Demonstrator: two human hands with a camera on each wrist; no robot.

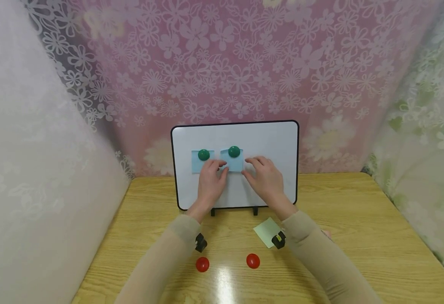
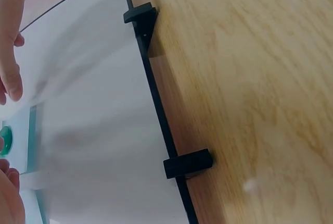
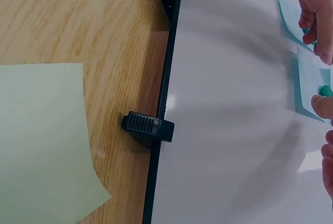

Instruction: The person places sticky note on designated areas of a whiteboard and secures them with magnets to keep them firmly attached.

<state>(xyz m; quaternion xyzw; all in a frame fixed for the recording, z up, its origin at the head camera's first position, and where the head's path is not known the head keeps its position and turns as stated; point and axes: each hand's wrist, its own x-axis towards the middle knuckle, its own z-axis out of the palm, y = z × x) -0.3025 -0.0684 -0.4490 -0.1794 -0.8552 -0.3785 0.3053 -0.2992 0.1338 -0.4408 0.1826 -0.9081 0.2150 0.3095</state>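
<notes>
Two light blue paper notes hang side by side on a small whiteboard (image 1: 260, 192), a green magnet on the top part of each. My left hand (image 1: 211, 179) is at the left edge of the right-hand note (image 1: 232, 164), below the left note's magnet (image 1: 204, 155) and partly over the left note (image 1: 196, 165). On the opposite side, my right hand (image 1: 265, 177) has its thumb and forefinger spread beside that note's right edge. The right note's magnet (image 1: 234, 151) sits between the hands. Whether the fingertips touch the paper is hard to tell.
The board stands on black clip feet (image 2: 188, 164) on a wooden table (image 1: 150, 236). A pale green note (image 1: 266, 231) lies by the right wrist, and a pink item (image 1: 327, 233) is mostly behind the right sleeve. Two red magnets (image 1: 202, 264) lie nearer the front.
</notes>
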